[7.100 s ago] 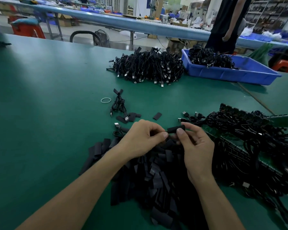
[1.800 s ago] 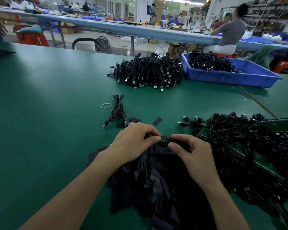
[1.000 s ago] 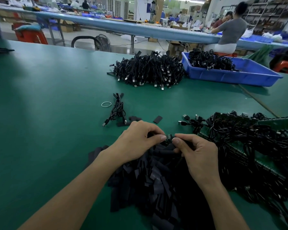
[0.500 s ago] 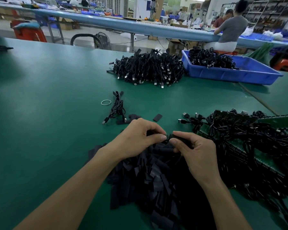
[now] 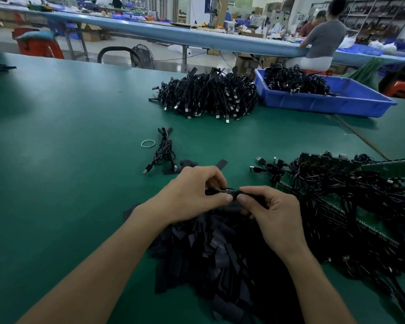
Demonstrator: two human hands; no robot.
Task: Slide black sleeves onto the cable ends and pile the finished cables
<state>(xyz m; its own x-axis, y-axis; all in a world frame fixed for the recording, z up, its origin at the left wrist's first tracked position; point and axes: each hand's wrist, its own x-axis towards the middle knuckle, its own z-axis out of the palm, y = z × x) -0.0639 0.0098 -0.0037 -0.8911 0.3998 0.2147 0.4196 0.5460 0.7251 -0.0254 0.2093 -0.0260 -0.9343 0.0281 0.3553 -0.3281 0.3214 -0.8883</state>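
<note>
My left hand (image 5: 192,195) pinches a cable end (image 5: 228,190) whose small connector shows between the two hands. My right hand (image 5: 269,213) pinches a black sleeve (image 5: 243,195) right against that end. Both hands hover over a heap of loose black sleeves (image 5: 211,253) on the green table. A tangle of black cables (image 5: 351,195) lies to the right. A small pile of cables (image 5: 163,152) lies just beyond my left hand.
A large heap of cables (image 5: 208,94) sits farther back, beside a blue tray (image 5: 327,101) with more cables. A rubber band (image 5: 148,143) and a few stray sleeves (image 5: 221,164) lie mid-table. A seated person (image 5: 323,43) works at the far bench.
Over the last second the hands have stayed together above the sleeve heap, with only small finger shifts at the cable end. Since seven seconds ago, the small cable pile beyond my left hand has changed shape.
</note>
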